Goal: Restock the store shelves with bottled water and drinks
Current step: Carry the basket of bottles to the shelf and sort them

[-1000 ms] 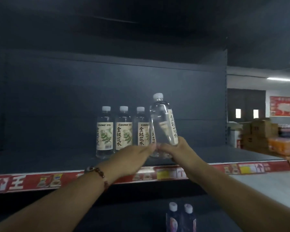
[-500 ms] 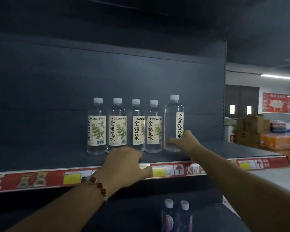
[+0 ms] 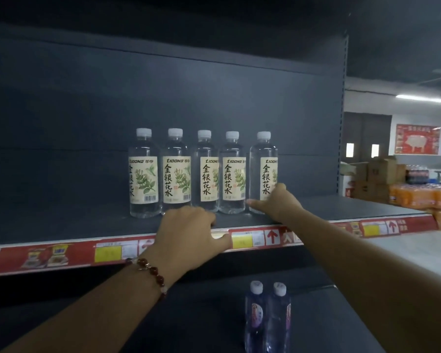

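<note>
Several clear water bottles with white caps and cream labels stand in a row [image 3: 178,174] on the dark upper shelf [image 3: 61,225]. My right hand [image 3: 274,202] reaches to the rightmost bottle [image 3: 263,154] and holds its lower part, thumb across the front and fingers round its right side. The bottle stands upright on the shelf, close beside its neighbour. My left hand [image 3: 189,238], with a bead bracelet on the wrist, grips the shelf's front edge. Its fingers curl on top and its thumb lies along the red price strip [image 3: 61,253].
Two small bottles with bluish labels [image 3: 266,317] stand on the lower shelf below my arms. To the right, past the shelf's end post, are stacked cardboard boxes [image 3: 377,174] and shrink-wrapped packs of orange drinks [image 3: 423,197]. The upper shelf is bare left and right of the row.
The bottle was carried in both hands, then set down at the right end of the row. Its label has turned further to the front. My left hand dropped to the shelf edge.
</note>
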Tool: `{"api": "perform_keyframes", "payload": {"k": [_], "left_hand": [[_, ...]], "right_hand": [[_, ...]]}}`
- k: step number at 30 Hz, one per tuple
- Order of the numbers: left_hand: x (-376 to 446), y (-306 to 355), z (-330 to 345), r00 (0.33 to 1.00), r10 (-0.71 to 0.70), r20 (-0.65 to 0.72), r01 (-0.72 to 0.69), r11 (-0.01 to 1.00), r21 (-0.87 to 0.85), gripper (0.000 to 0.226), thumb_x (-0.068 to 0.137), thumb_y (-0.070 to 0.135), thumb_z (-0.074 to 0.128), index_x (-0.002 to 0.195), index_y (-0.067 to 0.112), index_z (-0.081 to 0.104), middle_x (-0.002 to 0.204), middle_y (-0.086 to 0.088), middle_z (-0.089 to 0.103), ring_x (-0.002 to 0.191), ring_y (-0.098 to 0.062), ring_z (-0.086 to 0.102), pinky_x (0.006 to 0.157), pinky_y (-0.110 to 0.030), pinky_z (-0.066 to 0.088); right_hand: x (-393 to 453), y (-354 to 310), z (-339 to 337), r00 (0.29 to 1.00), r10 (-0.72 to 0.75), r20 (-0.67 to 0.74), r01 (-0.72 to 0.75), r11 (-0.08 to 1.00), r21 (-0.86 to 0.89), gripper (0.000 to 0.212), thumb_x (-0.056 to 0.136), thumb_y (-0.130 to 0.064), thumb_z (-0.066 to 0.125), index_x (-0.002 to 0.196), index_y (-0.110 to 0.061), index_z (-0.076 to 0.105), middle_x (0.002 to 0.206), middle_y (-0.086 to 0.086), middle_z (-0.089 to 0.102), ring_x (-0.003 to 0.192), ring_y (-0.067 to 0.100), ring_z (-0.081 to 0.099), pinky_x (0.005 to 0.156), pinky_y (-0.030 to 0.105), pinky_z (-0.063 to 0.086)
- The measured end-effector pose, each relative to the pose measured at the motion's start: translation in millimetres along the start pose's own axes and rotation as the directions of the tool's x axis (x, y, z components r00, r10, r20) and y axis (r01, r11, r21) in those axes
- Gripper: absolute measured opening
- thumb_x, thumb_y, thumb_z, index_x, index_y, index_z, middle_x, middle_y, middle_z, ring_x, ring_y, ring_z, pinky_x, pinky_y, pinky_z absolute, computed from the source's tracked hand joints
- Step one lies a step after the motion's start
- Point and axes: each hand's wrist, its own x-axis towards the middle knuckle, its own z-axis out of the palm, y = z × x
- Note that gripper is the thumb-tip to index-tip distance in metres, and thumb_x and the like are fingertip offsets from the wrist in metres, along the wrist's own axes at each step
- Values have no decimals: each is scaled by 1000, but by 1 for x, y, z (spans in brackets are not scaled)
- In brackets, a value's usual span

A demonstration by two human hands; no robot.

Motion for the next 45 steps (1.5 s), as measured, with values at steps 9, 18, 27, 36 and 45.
{"api": "perform_keyframes", "payload": {"k": [9,18,27,36,45], "left_hand": [[-8,18,-3,995,-20,98,31,993,-112,54,88,66,45,121,27,62,117,4,63,103,-16,58,83,-30,44],[-53,265,-17,838,546,-17,-444,663,-602,77,94,61,46,158,34,13,167,0,7,153,-23,13,123,-40,17],[-174,456,3,536,844,25,-555,375,-743,80,84,67,46,154,38,21,163,5,21,146,-21,29,116,-39,30],[-321,606,51,201,975,98,-648,207,-733,79,94,59,45,159,28,14,166,-8,13,148,-25,25,118,-40,27],[-428,735,131,-129,975,183,-689,45,-724,81,94,58,48,159,25,12,166,-11,8,151,-31,17,121,-46,23]], "right_hand": [[-110,34,-60,950,-311,-13,288,894,-342,92,93,-56,56,160,-21,4,168,-1,6,155,24,6,123,39,10],[-284,186,-156,989,69,-134,-139,764,-630,83,97,-62,44,160,-23,8,168,6,3,155,28,-1,124,42,4],[-518,348,-228,729,605,-319,-655,482,-582,84,95,-65,42,160,-21,12,166,11,16,152,33,13,124,45,13],[-659,486,-209,468,856,-220,-806,312,-503,82,97,-62,44,159,-18,15,164,13,21,150,36,18,122,46,17],[-741,616,-157,262,964,-47,-847,206,-489,84,95,-62,47,159,-21,12,164,14,20,151,36,16,122,49,13]]}}
